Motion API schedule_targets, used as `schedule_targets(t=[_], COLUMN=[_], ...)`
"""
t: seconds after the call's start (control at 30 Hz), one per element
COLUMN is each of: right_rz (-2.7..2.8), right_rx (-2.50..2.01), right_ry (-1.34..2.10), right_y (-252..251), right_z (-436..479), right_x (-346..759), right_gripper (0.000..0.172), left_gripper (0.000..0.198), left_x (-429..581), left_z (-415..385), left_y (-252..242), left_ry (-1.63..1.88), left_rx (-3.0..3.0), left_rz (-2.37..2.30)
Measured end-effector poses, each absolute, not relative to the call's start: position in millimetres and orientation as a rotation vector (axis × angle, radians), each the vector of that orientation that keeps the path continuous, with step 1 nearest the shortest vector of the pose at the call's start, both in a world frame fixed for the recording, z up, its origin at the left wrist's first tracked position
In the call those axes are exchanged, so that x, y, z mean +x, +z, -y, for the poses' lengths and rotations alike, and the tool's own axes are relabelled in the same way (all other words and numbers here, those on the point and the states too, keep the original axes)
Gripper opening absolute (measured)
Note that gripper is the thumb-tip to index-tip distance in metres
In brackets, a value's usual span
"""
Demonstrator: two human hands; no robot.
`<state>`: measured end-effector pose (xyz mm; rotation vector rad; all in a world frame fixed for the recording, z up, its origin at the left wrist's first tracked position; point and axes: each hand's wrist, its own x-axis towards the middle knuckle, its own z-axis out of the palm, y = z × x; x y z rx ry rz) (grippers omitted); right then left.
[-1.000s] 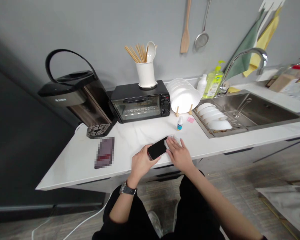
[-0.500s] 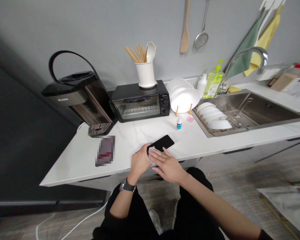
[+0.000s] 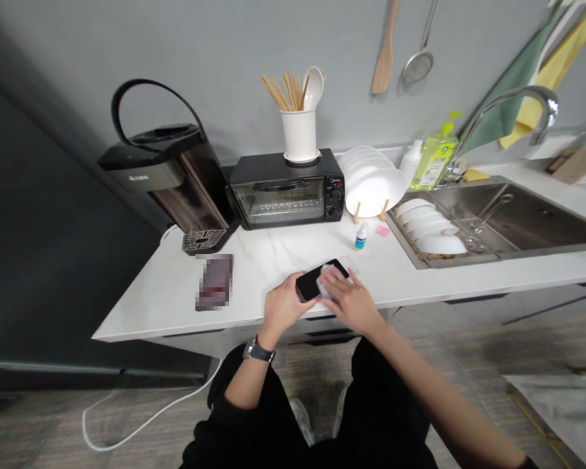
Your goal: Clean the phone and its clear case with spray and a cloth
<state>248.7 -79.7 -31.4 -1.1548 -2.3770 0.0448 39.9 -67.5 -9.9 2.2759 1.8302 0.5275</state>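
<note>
A black smartphone (image 3: 308, 284) lies screen up near the counter's front edge. My left hand (image 3: 284, 306) grips its left end, thumb along the near side and fingers at the far side. Over the screen's right part, my right hand (image 3: 350, 301) presses a crumpled whitish wipe (image 3: 326, 286) under its fingers. Behind the phone stands a small white bottle with a blue label (image 3: 361, 237). A pink slip (image 3: 383, 231) lies to the right of that bottle. Something clear and thin (image 3: 349, 263), perhaps a plastic wrapper, rests by the phone's right end.
A pixelated dark flat item (image 3: 215, 281) lies on the left of the white counter (image 3: 161, 306). Behind are a black water dispenser (image 3: 176, 185), a toaster oven (image 3: 286, 195) with a utensil pot (image 3: 300, 133), and racked plates (image 3: 375, 192). The sink (image 3: 522, 231) is right, holding bowls (image 3: 439, 244).
My right hand has slid the wipe from the phone's left end to its right part. My left hand still holds the left end. The whole view has shifted slightly.
</note>
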Motion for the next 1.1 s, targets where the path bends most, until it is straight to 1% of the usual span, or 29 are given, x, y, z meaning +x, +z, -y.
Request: schedule_targets(t=[0.07,0.1,0.2,0.27,0.33,0.4,0.43,0.57,0.63,0.73,0.77,0.87,0.9,0.93,1.03,1.1], right_rz=[2.484,2.498,2.318,2.23,2.345,2.455,2.447,2.157,2.049,1.806,1.718,1.541,1.511,1.506,1.724,2.019], right_rx=[-0.982,-0.969,-1.307,-1.43,-1.265,-1.076,-1.082,-1.427,-1.449,-1.457,-1.478,-1.544,-1.543,-1.519,-1.343,-1.171], right_ry=[0.099,0.106,0.006,-0.051,-0.023,0.028,0.034,0.013,0.083,0.24,0.273,0.277,0.258,0.236,0.112,-0.001], right_y=[-31.7,-32.2,-35.1,-37.9,-40.5,-42.1,-42.5,-46.2,-50.2,-54.1,-53.8,-47.5,-44.2,-40.7,-31.5,-27.8], right_z=[78.2,76.2,68.3,68.3,73.9,79.2,79.6,66.2,58.4,51.5,50.0,46.9,47.0,48.0,57.1,65.7], right_x=[250.2,252.7,264.6,267.0,261.8,256.0,255.6,272.5,281.7,288.1,289.1,288.1,285.0,279.9,254.5,236.9], right_gripper=[0.058,0.057,0.05,0.052,0.058,0.06,0.059,0.051,0.046,0.04,0.041,0.056,0.059,0.058,0.043,0.044], left_gripper=[0.049,0.049,0.059,0.065,0.062,0.058,0.058,0.063,0.062,0.051,0.046,0.037,0.035,0.032,0.021,0.013], left_x=[39.3,39.1,39.4,40.0,40.0,39.0,38.0,31.1,28.4,29.9,31.9,39.9,42.1,43.9,45.6,44.9], left_z=[67.6,67.6,67.3,66.6,65.8,65.3,65.2,64.2,62.0,57.2,55.7,53.6,53.7,54.2,56.3,57.6], left_y=[-10.5,-10.7,-11.4,-12.0,-12.9,-13.8,-14.0,-13.2,-13.7,-19.6,-22.9,-33.1,-35.8,-37.8,-39.5,-38.4], left_ry=[0.522,0.532,0.583,0.591,0.585,0.593,0.608,0.726,0.823,1.016,1.063,1.102,1.101,1.105,1.131,1.141], left_rx=[2.29,2.293,2.277,2.255,2.24,2.235,2.231,2.151,2.057,1.905,1.87,1.82,1.818,1.818,1.817,1.826], left_rz=[-1.816,-1.812,-1.817,-1.827,-1.821,-1.799,-1.785,-1.65,-1.547,-1.462,-1.442,-1.394,-1.383,-1.374,-1.346,-1.349])
